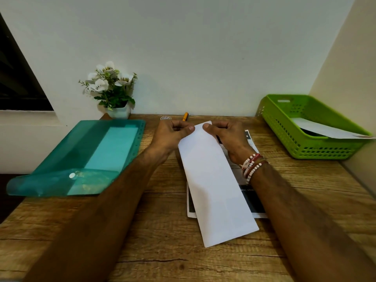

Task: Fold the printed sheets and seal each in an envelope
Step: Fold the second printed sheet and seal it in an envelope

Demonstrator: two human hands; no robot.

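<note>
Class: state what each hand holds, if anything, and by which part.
The white envelope, held by its far end: the left hand pinches its far left corner, and the right hand pinches its far right corner.

Both arms out front, hands closing in on one spot.
The left hand (173,133) and right hand (230,139) sit knuckles-up with fingers curled under, thumbs pointing at each other and almost meeting. Between the thumb tips is the far end of the envelope (215,180): the right thumb is on top of it, the left thumb tip at its edge. The bare forearms converge toward the hands.
</note>
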